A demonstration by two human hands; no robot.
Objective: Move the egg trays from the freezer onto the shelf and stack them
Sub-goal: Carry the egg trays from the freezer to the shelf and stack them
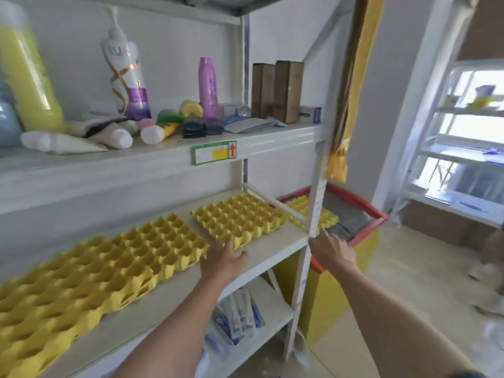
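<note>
Three yellow egg trays lie side by side on the middle shelf (275, 248): a right one (240, 218), a middle one (158, 244) and a left one (46, 304). Another yellow egg tray (326, 215) lies on the freezer (365, 211), a yellow chest with a red rim to the right of the shelf post. My left hand (222, 260) reaches with straight fingers to the front edge of the right tray and touches it. My right hand (331, 249) is open beside the shelf post, in front of the freezer, holding nothing.
The upper shelf holds bottles (126, 77), tubes, jars and brown boxes (278, 91). The white shelf post (313, 214) stands between my hands. Packets (240, 317) lie on the lower shelf. Another white rack (458, 137) stands at the right by a window. Someone's feet (488, 268) are on the floor far right.
</note>
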